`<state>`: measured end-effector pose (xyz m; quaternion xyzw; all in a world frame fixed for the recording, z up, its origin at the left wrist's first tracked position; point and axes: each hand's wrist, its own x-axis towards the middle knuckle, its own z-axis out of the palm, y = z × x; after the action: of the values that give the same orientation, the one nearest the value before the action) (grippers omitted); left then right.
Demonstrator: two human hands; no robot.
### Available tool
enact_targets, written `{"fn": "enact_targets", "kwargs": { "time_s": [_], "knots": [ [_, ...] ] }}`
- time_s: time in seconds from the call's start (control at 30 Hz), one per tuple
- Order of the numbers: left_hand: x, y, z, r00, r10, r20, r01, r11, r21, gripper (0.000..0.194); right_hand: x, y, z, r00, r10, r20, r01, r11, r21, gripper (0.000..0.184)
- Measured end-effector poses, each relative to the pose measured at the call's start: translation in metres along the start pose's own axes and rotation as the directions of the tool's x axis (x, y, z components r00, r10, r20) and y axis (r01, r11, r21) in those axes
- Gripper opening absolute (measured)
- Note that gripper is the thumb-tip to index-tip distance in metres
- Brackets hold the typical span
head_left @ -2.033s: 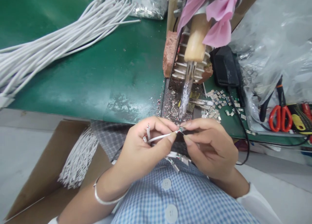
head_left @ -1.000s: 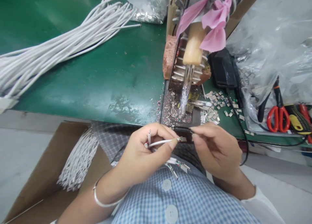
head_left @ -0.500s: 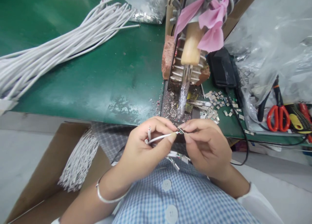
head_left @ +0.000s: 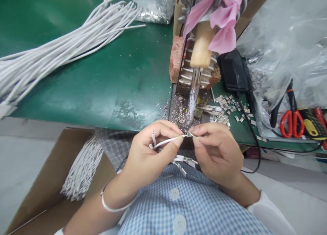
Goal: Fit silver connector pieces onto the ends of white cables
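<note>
Between thumb and forefinger, my left hand (head_left: 153, 146) pinches a white cable (head_left: 167, 141) whose stripped wires point right. More white cable ends stick out between its fingers, and several with metal connectors (head_left: 182, 168) hang below the palm. My right hand (head_left: 217, 149) pinches a small USB connector (head_left: 189, 134), showing metal and a bit of green board, at the cable's wire ends. Just above the fingertips is the silvery tip of a soldering iron (head_left: 194, 95) with a wooden handle, fixed pointing down. Whether the tip touches the connector I cannot tell.
A bundle of white cables (head_left: 66, 47) lies on the green table (head_left: 122, 88). Loose connectors (head_left: 226, 108) are scattered right of the iron, near a black adapter (head_left: 233, 71) and red-handled scissors (head_left: 292, 124). An open carton (head_left: 51, 180) holding cables stands below left.
Both hands have shifted slightly up and left with the cable. The connector has turned a little, so its green board now shows at the wire ends.
</note>
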<state>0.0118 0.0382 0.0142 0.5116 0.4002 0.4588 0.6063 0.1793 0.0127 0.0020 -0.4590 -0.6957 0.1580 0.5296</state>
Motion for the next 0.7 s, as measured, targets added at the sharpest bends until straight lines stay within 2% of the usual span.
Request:
{"fn": "enact_targets", "kwargs": {
  "time_s": [0.33, 0.7],
  "knots": [
    [0.0006, -0.0033, -0.0001, 1.000, -0.002, -0.012, 0.002, 1.000, 0.017, 0.015, -0.0041, 0.0023, 0.0004, 0.999, 0.033, -0.019, -0.032, 0.998, 0.049, 0.020],
    [0.0006, 0.0010, 0.0003, 1.000, 0.005, -0.010, -0.005, 1.000, 0.009, 0.015, 0.0009, -0.0017, 0.0005, 1.000, -0.001, -0.031, 0.001, 1.000, -0.006, 0.019]
  ]
}}
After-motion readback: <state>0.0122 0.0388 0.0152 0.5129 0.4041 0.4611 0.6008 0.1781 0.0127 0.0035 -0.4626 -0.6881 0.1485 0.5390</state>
